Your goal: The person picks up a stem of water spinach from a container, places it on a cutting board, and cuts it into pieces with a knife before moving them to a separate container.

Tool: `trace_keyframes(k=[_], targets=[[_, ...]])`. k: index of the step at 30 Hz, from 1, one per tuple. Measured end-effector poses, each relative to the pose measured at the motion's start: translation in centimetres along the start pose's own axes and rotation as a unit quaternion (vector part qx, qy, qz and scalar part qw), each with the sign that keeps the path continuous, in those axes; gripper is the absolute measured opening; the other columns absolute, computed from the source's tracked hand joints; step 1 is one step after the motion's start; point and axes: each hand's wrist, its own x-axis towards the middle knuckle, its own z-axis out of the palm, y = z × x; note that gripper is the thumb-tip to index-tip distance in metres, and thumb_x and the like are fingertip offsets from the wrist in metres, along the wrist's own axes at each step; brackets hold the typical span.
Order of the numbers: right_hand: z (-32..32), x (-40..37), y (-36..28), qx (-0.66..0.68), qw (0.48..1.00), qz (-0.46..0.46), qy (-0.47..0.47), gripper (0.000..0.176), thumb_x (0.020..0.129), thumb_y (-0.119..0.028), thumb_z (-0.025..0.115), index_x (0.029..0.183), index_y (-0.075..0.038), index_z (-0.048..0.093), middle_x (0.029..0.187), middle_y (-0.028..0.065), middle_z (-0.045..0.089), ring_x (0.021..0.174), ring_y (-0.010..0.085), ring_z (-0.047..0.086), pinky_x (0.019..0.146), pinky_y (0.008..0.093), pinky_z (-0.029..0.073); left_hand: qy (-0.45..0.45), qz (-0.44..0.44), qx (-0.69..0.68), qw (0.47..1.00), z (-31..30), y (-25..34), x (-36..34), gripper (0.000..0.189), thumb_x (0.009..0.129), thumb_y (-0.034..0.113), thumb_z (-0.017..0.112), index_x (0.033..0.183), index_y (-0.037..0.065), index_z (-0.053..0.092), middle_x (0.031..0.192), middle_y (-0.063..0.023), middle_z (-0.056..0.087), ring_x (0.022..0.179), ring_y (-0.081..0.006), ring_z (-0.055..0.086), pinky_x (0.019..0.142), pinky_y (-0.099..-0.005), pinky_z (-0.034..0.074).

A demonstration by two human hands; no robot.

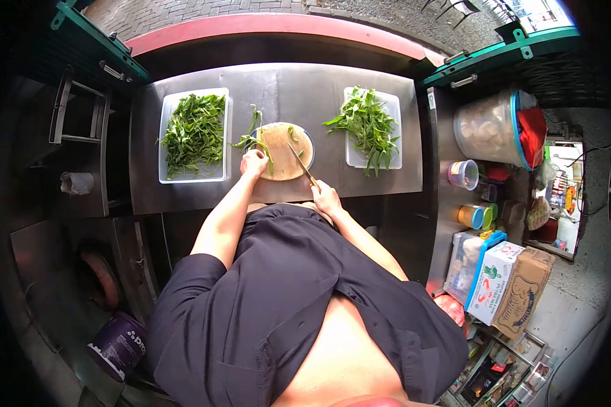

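Note:
My left hand (254, 163) is closed on leafy green stems (257, 141) at the left edge of a round cutting board (284, 168). In my right hand (327, 199) is a knife (301, 163), gripped by its handle, its blade slanting over the board toward the far left. A few cut green pieces (292, 134) lie on the board. Left of it stands a white tray (165, 152) heaped with leafy greens (195, 132). On the right, another white tray (394, 108) holds more leafy greens (366, 125), some hanging over its rim.
The trays and board stand on a steel table (278, 85). To the right are a large lidded tub (485, 129), small plastic containers (463, 174) and cardboard boxes (516, 288). A purple bucket (119, 346) is at lower left. A pink-red ledge (278, 25) runs beyond the table.

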Motion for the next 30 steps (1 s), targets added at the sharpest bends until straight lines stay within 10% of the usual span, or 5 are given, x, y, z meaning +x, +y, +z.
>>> trace_keyframes(k=[7, 16, 23, 30], targets=[[0.1, 0.9, 0.4, 0.038, 0.999, 0.010, 0.031, 0.033, 0.102, -0.036, 0.055, 0.123, -0.014, 0.067, 0.103, 0.0239, 0.073, 0.103, 0.0441, 0.070, 0.087, 0.0510, 0.055, 0.011, 0.020, -0.268, 0.963, -0.4, 3.5, 0.7, 0.027, 0.083, 0.032, 0.078, 0.089, 0.006, 0.077, 0.085, -0.0072, 0.077, 0.080, -0.0173, 0.073, 0.080, -0.0340, 0.056], [-0.5, 1.1, 0.1, 0.044, 0.998, 0.009, 0.040, 0.032, 0.102, -0.036, 0.056, 0.121, -0.013, 0.068, 0.103, 0.0237, 0.073, 0.103, 0.0442, 0.069, 0.087, 0.0517, 0.054, -0.099, 0.015, 0.111, 0.989, -5.5, 7.5, -1.2, 0.042, 0.083, 0.040, 0.075, 0.111, 0.009, 0.076, 0.117, -0.0166, 0.075, 0.110, -0.0311, 0.073, 0.094, -0.0444, 0.058], [-0.3, 0.4, 0.7, 0.029, 0.999, 0.014, 0.028, 0.032, 0.102, -0.037, 0.056, 0.121, -0.015, 0.067, 0.104, 0.0235, 0.073, 0.102, 0.0443, 0.069, 0.086, 0.0521, 0.055, -0.087, -0.013, 0.121, 0.989, -2.0, 1.8, -2.0, 0.046, 0.084, 0.037, 0.073, 0.118, 0.006, 0.074, 0.122, -0.0190, 0.074, 0.118, -0.0352, 0.070, 0.097, -0.0479, 0.057], [0.2, -0.4, 0.7, 0.017, 1.000, -0.009, 0.015, 0.031, 0.104, -0.034, 0.056, 0.123, -0.013, 0.067, 0.097, 0.0221, 0.073, 0.095, 0.0410, 0.072, 0.081, 0.0498, 0.055, -0.166, -0.207, -0.124, 0.956, 0.1, 1.4, -1.1, 0.050, 0.090, 0.052, 0.070, 0.103, 0.005, 0.076, 0.085, -0.0088, 0.079, 0.073, -0.0224, 0.078, 0.069, -0.0389, 0.061]])
